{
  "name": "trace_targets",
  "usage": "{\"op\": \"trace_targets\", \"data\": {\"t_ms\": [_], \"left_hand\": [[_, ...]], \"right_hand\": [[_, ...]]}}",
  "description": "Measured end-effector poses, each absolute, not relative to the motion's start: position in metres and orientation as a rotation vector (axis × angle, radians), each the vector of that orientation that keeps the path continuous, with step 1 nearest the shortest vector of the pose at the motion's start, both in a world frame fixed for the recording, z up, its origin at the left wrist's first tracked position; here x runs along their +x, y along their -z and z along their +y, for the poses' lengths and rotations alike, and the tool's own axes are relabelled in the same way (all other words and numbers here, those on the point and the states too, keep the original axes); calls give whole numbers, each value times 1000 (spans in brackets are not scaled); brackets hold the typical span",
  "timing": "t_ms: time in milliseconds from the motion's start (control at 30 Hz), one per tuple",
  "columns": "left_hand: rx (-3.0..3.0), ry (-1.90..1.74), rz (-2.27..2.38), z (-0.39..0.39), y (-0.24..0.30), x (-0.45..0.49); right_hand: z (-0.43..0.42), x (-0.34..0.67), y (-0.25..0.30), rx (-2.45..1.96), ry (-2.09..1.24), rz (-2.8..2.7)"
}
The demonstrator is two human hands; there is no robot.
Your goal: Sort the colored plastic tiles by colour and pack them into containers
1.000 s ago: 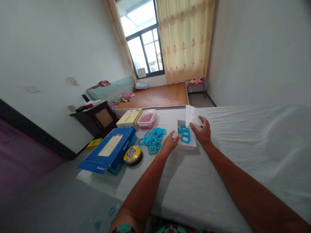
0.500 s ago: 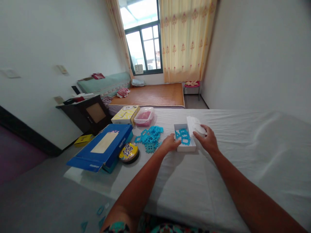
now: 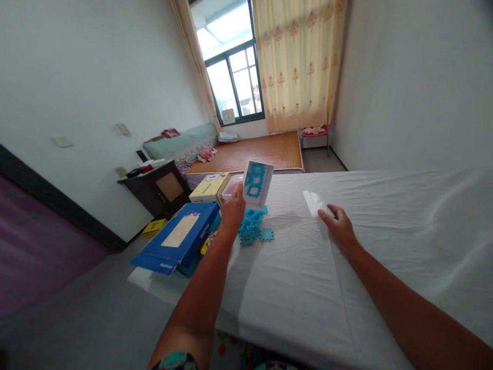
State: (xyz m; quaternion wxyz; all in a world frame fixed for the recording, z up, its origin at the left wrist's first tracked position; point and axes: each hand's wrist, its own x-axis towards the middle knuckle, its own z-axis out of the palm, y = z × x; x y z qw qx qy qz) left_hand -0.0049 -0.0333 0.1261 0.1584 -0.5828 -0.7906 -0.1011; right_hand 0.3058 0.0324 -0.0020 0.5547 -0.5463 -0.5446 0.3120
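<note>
Held up and tilted above the table is a small white box (image 3: 263,198), its open side turned towards me. Several blue notched plastic pieces (image 3: 254,181) show inside it. My left hand (image 3: 233,205) grips the box by its left side. Below it lies a pile of blue interlocking plastic pieces (image 3: 251,224) on the white cloth, with one flat piece (image 3: 267,235) at its right. My right hand (image 3: 339,224) is closed on a white box lid (image 3: 313,203), low over the cloth at the right.
Left of the pile stand a large blue box (image 3: 181,231), a yellow box (image 3: 211,187) and a pink plastic container (image 3: 230,189), partly hidden by my left hand. A yellow tin (image 3: 208,241) shows behind my forearm. The white-covered table (image 3: 292,288) reaches right; a bed (image 3: 254,151) lies beyond.
My left hand has lifted the white box off the table and carried it left, tipping it over the blue pile. The lid stays in my right hand. A flat piece now shows right of the pile.
</note>
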Motion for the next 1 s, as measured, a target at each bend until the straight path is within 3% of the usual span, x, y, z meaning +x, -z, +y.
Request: {"op": "trace_targets", "data": {"t_ms": [167,800,1000], "left_hand": [[-1585,140,-2281,-38,-120,-36],[-1456,265,-1951,-32,-152,-101],[-1435,445,-2095,-29,-156,-63]], "right_hand": [[26,301,4,-1280,-770,-1365],[29,303,8,-1260,-781,-1439],[29,301,3,-1251,-703,-1372]]}}
